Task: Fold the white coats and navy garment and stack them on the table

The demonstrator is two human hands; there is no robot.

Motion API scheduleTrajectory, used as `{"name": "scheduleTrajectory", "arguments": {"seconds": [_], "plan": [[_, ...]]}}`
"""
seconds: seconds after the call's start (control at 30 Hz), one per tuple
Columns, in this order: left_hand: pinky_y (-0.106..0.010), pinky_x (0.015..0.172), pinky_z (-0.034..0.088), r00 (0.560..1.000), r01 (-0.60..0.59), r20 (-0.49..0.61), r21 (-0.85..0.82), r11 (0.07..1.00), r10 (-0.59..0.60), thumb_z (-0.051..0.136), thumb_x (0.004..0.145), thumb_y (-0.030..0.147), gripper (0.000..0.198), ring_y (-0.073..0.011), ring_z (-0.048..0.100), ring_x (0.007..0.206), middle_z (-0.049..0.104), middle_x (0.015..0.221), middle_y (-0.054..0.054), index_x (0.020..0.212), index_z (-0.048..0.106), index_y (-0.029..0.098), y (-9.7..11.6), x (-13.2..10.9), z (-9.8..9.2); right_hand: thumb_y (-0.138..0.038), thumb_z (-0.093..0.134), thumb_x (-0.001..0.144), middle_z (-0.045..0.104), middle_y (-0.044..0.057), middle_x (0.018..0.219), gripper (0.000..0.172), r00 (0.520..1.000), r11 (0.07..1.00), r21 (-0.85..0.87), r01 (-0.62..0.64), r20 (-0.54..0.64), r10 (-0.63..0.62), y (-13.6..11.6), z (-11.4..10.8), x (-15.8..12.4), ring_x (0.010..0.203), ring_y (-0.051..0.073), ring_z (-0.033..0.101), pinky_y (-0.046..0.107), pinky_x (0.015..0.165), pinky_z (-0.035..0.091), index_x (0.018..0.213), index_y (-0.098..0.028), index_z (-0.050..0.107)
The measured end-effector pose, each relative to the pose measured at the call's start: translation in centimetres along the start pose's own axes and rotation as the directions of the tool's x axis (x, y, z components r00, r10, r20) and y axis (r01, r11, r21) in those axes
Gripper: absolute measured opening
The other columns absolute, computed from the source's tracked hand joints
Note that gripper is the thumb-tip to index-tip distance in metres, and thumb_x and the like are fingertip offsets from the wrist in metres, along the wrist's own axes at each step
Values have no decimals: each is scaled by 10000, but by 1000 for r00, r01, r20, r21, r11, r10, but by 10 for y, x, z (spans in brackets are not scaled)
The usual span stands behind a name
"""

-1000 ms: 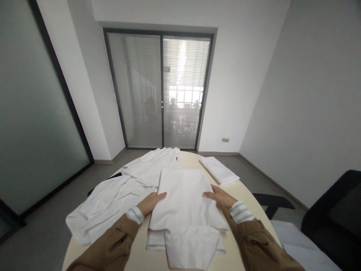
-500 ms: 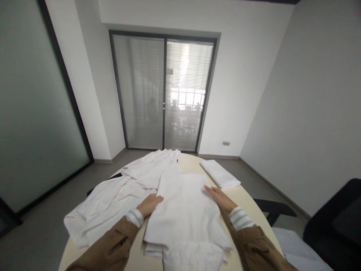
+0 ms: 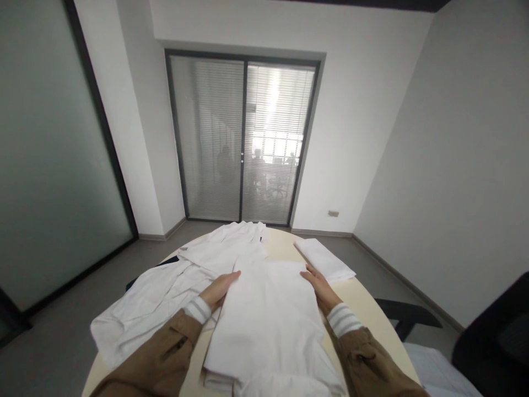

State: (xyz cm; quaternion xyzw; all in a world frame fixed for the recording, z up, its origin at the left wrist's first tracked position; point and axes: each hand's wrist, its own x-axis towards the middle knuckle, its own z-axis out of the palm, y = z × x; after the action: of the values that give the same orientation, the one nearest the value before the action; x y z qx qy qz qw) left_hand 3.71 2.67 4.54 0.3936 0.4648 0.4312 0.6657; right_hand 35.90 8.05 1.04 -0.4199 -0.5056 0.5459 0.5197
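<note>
A folded white garment [image 3: 268, 314] lies in front of me on a round cream table [image 3: 363, 306]. My left hand [image 3: 221, 288] rests flat along its left edge near the far corner, fingers stretched out. My right hand [image 3: 318, 286] lies flat along its right edge near the other far corner, fingers extended. Neither hand grips the cloth. Both arms wear brown sleeves with striped cuffs.
A loose pile of white garments [image 3: 165, 292] spreads over the table's left and far side. A small folded white cloth [image 3: 326, 259] lies at the far right. A dark chair [image 3: 491, 342] stands at the right. A glass door with blinds [image 3: 243, 138] is beyond.
Both hands have slid forward along the folded garment's side edges toward its far corners. The view has shifted slightly.
</note>
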Motion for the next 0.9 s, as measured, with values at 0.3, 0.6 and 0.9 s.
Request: {"name": "scheduleTrajectory", "arguments": {"seconds": [0.3,0.6,0.9], "plan": [[-322,636,520,969,-150,-183,87,985,163,736,721,479,339,-240,670,680,708,685,-75,739,669,147,15,44,-7,-274,684,719,765,66,969,325,998,989,150,15,60,-24,-20,16,-19,943,292,708,425,835,555,1038,-225,713],[-300,762,488,902,-344,-219,159,925,373,735,701,428,335,-235,668,847,733,838,-57,893,706,155,20,50,-12,-214,694,589,771,59,852,282,998,986,156,65,-18,-63,-19,16,-16,871,296,702,412,830,538,864,-190,755],[-348,789,525,911,-410,13,-60,910,411,801,688,413,486,-253,699,855,751,959,-90,1072,680,141,16,43,1,-371,681,688,749,52,945,267,941,966,61,252,-248,-230,-12,2,-2,969,280,667,384,837,541,892,-208,736]]}}
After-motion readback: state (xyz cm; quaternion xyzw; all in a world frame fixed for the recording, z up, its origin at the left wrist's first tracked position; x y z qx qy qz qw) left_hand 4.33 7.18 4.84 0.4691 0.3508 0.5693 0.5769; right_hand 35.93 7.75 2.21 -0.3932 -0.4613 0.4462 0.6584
